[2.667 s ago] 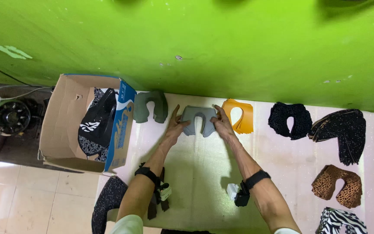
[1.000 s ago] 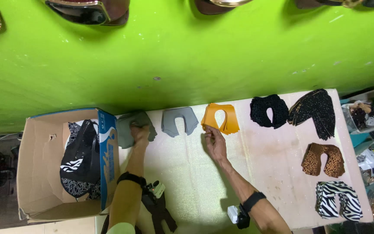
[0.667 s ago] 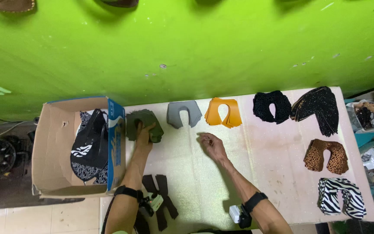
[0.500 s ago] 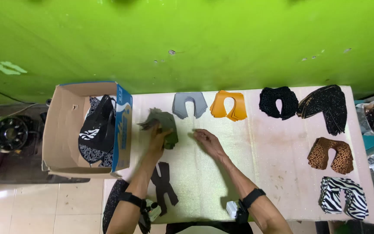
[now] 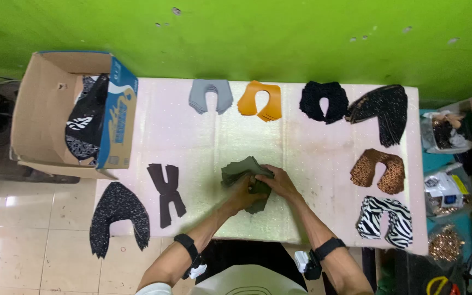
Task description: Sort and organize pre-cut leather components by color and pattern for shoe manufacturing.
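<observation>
Olive-green cloth pieces (image 5: pixel 245 176), stacked in one pile, are held by both hands near the middle of the frame, low on the pale table (image 5: pixel 312 147). The left hand (image 5: pixel 241 194) is curled around the lower side of the pile, with its fingers closed on the cloth. The right hand (image 5: pixel 277 182) is pressed on the pile from the right, and its fingers are pinched on the top piece.

Along the top edge of the table, four curved stacks are laid in a row: one grey stack (image 5: pixel 210 95), one orange stack (image 5: pixel 260 100), one black stack (image 5: pixel 323 101) and one black speckled stack (image 5: pixel 382 112). At the right side, one leopard-spotted stack (image 5: pixel 378 170) is seen, and one zebra-striped stack (image 5: pixel 384 220) lies just below it.

At the lower left, one dark brown piece (image 5: pixel 166 194) is laid flat, and one black speckled piece (image 5: pixel 118 216) hangs over the table's edge beside it.

At the upper left, one open cardboard box (image 5: pixel 45 109) is set, with black and white patterned cloth inside. A green wall (image 5: pixel 236 33) fills the top of the frame. One black band is worn on each wrist.
</observation>
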